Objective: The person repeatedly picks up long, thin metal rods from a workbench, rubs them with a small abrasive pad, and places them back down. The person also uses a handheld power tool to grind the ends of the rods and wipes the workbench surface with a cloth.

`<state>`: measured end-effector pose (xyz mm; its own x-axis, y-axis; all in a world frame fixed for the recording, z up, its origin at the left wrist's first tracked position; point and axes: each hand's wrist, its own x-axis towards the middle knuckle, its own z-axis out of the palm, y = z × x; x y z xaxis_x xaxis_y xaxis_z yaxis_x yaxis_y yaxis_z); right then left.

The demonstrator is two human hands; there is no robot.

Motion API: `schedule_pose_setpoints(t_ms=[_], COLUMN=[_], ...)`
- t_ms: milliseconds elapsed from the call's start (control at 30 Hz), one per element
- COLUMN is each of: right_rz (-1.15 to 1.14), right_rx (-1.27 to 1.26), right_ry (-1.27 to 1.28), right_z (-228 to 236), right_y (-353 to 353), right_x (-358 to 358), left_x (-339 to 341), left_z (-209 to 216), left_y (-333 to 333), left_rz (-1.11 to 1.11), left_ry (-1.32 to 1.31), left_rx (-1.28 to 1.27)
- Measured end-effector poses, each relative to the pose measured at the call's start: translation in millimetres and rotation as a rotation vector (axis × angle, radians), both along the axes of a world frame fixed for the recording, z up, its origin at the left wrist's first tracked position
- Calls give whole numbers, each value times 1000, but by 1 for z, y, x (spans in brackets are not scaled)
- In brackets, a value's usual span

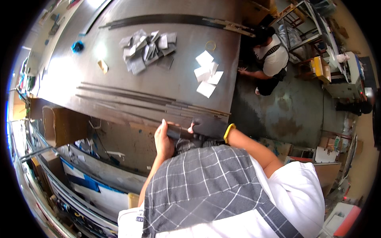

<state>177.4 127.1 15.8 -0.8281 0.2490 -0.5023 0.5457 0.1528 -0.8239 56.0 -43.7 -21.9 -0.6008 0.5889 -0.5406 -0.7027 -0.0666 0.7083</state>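
Both my hands are close to my body at the table's near edge, in front of a grey checked apron. My left hand is bare and its thumb points up. It is closed against a dark, elongated piece, whose kind I cannot make out. My right hand wears a black glove with a yellow cuff, and a bare fingertip shows. It is closed on the same dark piece from the right. Just beyond my hands, several thin dark metal strips lie along the near side of the table.
The metal table carries a pile of small grey pieces, white cards, a blue roll and long dark strips at the back. Another person is at its right edge. A cardboard box stands left, near racked sheets.
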Motion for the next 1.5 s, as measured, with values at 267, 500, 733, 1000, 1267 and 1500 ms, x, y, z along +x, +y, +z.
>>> schedule_pose_setpoints(t_ms=[267,500,733,1000,1267,1500], right_rz=[-107,-40,-28,-56,-49,-158], right_rx=[399,220,-301,-422,-579,-550], right_ry=[209,248,43,-92,-54,-63], right_z=[27,18,17,23,26,10], right_y=[-13,-13,2,2,5,1], right_x=[25,20,14,8,8,12], left_x=[-5,9,7,2,-6,-6], left_z=[20,24,15,12,15,5], left_y=[-17,-15,-10,-8,-10,-8], left_rz=[138,100,124,146,86,100], left_ry=[-33,-248,-206,-196,-248,-186], left_rx=[-63,201,96,112,213,218])
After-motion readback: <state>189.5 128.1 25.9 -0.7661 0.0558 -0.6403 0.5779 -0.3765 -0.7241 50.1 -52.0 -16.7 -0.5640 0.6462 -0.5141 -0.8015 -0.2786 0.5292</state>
